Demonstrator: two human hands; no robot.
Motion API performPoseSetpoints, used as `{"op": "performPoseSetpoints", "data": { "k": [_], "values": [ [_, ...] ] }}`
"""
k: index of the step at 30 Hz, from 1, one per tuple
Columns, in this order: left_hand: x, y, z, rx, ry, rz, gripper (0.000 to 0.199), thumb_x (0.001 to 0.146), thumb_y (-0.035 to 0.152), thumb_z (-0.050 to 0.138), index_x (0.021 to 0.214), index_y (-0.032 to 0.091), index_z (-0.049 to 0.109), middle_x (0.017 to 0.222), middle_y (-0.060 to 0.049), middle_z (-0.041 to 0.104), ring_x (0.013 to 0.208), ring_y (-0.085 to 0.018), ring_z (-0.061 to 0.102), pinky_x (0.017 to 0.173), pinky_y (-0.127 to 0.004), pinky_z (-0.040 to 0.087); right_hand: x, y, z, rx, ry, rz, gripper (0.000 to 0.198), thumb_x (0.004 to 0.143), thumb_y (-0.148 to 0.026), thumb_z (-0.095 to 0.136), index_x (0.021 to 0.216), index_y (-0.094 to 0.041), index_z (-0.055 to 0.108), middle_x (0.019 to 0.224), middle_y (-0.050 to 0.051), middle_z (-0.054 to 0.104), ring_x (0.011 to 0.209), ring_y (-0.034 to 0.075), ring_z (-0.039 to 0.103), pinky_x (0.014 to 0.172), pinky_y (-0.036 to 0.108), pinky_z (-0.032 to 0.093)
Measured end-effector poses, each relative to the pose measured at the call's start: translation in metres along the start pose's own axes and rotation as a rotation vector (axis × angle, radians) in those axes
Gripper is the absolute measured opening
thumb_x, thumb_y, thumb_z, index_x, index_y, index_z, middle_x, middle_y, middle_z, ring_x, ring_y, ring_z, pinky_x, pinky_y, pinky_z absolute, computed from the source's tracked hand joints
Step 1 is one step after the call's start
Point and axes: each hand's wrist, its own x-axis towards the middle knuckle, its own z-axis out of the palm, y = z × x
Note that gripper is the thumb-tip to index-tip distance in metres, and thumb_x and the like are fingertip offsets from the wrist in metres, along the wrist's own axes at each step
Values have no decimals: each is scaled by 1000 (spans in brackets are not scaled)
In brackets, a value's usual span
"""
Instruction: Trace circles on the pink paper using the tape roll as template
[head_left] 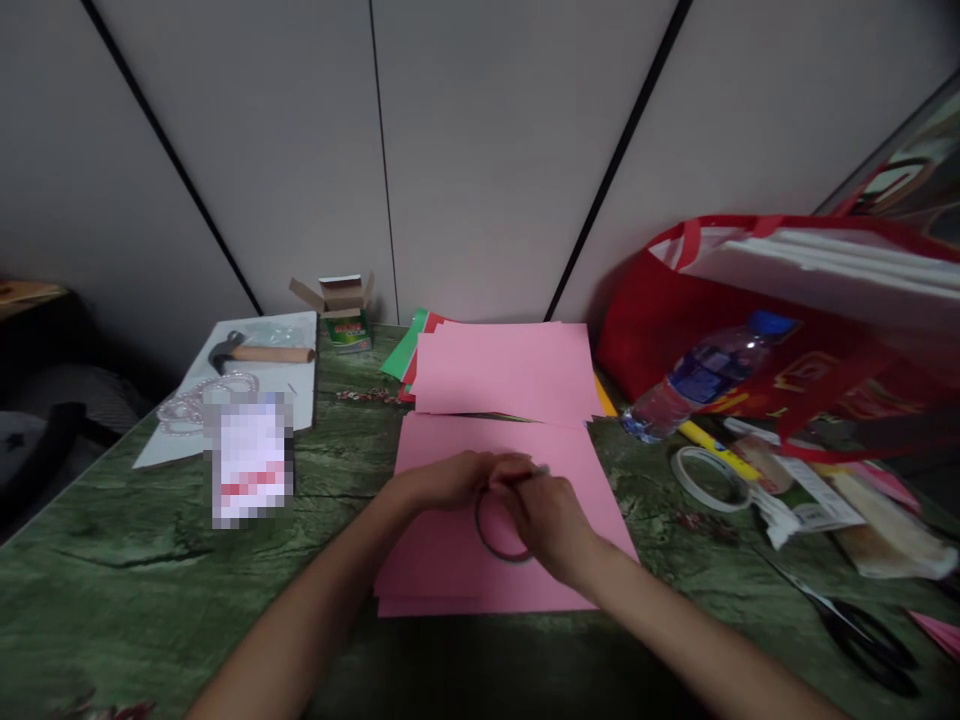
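A sheet of pink paper [442, 565] lies on the green table, on top of at least one more pink sheet. A thin dark ring [508, 558] rests flat on it. My left hand [461, 480] is closed at the ring's upper edge, its fingertips partly covered. From the right, my right hand [553, 520] bends over the ring, fingers pinched together. A small greyish tip shows above its knuckles, but what it belongs to is hidden. The two hands meet at the fingertips.
Behind lies more pink paper [502, 370]. Rightward are a water bottle [705, 375], tape roll [682, 480], scissors [847, 620] and red bag [637, 290]. Leftward are a hammer [270, 353] on a white board [304, 385], beads [176, 410], a small box [349, 330] and a blurred-out item [251, 450].
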Motion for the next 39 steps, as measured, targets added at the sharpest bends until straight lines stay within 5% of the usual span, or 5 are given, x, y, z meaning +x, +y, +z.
{"op": "performPoseSetpoints", "data": {
  "k": [5, 12, 25, 31, 39],
  "values": [
    [-1, -7, -1, 35, -12, -101, 31, 82, 4, 40, 106, 13, 57, 97, -5, 67, 83, -18, 59, 78, -32, 46, 9, 10, 3, 95, -2, 41, 29, 95, -28, 30, 85, -17, 55, 66, 5, 62, 55, 17, 58, 52, 26, 43],
    [-1, -12, 0, -91, -31, -1, 56, 81, 8, 45, 135, 23, 40, 138, -5, 47, 123, -21, 44, 102, -36, 35, 8, 3, 15, -93, -105, -56, 33, 97, -29, 28, 84, -16, 55, 67, 7, 61, 57, 19, 59, 48, 28, 35],
    [-5, -2, -8, -234, -93, 37, 63, 77, 15, 55, 137, 14, 35, 144, -12, 36, 133, -19, 31, 111, -36, 21, 16, -11, 10, -91, -272, -134, 21, 94, -20, 35, 92, -15, 55, 78, 9, 65, 69, 21, 63, 54, 29, 38],
    [-6, -4, -7, -255, -85, 41, 67, 74, 8, 55, 137, 15, 36, 141, -12, 41, 129, -22, 38, 108, -39, 27, 16, -15, 7, -107, -273, -186, 24, 95, -20, 34, 93, -15, 57, 77, 8, 65, 70, 20, 62, 55, 28, 37],
    [-1, -1, 1, -319, -90, -115, 54, 85, 6, 45, 135, 23, 39, 114, -6, 64, 98, -16, 59, 90, -35, 43, 1, -21, -5, -63, -271, -198, 26, 95, -23, 36, 83, -16, 57, 74, 5, 66, 69, 18, 63, 56, 28, 39]
  ]
}}
